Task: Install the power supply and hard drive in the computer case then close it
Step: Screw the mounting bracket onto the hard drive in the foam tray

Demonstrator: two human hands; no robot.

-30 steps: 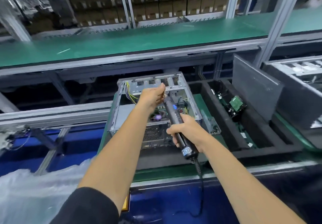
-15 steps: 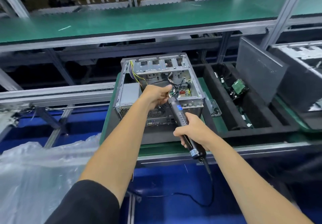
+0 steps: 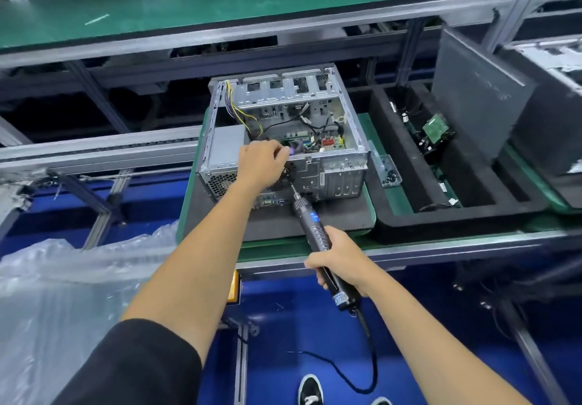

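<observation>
An open silver computer case point(image 3: 343, 115) lies on a dark foam pad, its rear panel facing me. The grey power supply point(image 3: 225, 148) sits inside at the left, its coloured wires running up the left wall. My left hand point(image 3: 261, 163) has its fingers curled against the rear panel's top edge, apparently pinching something small that I cannot make out. My right hand point(image 3: 341, 263) grips a black electric screwdriver point(image 3: 310, 220); its bit touches the rear panel just below my left hand. A hard drive point(image 3: 436, 129) with a green board lies in the black foam tray to the right.
A small clear box of screws point(image 3: 389, 173) sits right of the case. The black foam tray point(image 3: 466, 215) and a grey side panel point(image 3: 475, 89) stand to the right. Plastic wrap point(image 3: 63, 278) lies lower left. The screwdriver cable hangs toward the blue floor by my shoes.
Both hands have come down from inside the case to its rear panel. The screwdriver was drawn back toward me, its bit now on the rear face. The camera tilted further down.
</observation>
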